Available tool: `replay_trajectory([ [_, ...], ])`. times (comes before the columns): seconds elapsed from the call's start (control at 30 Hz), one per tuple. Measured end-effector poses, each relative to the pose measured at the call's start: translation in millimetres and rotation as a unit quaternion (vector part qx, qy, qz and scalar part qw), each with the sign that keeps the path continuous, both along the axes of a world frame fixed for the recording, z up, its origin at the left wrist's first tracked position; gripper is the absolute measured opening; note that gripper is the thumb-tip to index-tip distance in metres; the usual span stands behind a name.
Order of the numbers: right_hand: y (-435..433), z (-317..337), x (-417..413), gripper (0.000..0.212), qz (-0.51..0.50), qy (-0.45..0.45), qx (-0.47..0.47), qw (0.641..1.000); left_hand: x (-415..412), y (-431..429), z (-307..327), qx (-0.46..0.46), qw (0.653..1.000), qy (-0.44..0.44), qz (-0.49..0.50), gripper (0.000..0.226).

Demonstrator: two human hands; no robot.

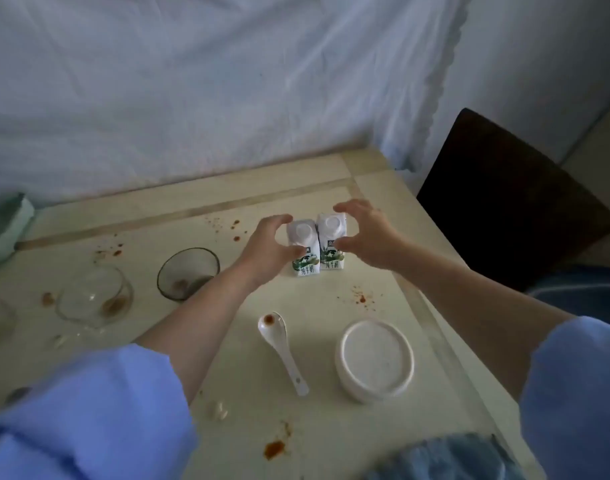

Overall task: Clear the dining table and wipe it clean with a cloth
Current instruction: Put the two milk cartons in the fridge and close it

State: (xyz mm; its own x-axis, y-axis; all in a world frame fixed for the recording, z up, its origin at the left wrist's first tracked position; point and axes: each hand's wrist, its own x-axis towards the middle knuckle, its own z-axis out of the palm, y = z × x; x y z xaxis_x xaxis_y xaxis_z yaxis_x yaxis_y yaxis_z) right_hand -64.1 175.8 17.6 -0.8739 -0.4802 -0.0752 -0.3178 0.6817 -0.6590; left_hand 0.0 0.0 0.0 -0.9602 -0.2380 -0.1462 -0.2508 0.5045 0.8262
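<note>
Two small white milk cartons stand side by side on the cream dining table (314,299). My left hand (262,247) curls around the left carton (305,268), thumb on its front and fingers over its top. Around the right carton (331,263) sits my right hand (369,237), fingers behind its cap and thumb on its side. Nearer me lie a white ceramic spoon (282,344) with sauce in its bowl and a round white lidded container (376,358). Brown sauce stains (274,448) spot the table.
Two dirty glass bowls (187,271) (93,296) stand to the left. A small pale scrap (218,410) lies near the front. A dark chair (504,202) stands off the right edge. White fabric hangs behind the table. A blue cloth (445,459) shows at the bottom.
</note>
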Motion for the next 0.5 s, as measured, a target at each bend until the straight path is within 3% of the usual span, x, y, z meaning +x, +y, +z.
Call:
replay_trajectory([
  [0.2, -17.9, -27.7, -26.6, 0.071, 0.017, 0.016, 0.072, 0.997, -33.8, -5.2, -24.4, -0.020, 0.999, -0.016, -0.029, 0.069],
  [0.33, -19.8, -31.2, -34.1, 0.058, -0.003, 0.009, 0.047, 0.999, -38.3, -3.0, -26.0, -0.014, 0.999, 0.004, -0.033, 0.052],
  [0.5, -8.5, -7.1, -20.5, 0.051, -0.008, 0.023, 0.015, 1.000, -27.5, 0.8, 1.8, -0.021, 0.998, 0.022, -0.057, 0.054],
])
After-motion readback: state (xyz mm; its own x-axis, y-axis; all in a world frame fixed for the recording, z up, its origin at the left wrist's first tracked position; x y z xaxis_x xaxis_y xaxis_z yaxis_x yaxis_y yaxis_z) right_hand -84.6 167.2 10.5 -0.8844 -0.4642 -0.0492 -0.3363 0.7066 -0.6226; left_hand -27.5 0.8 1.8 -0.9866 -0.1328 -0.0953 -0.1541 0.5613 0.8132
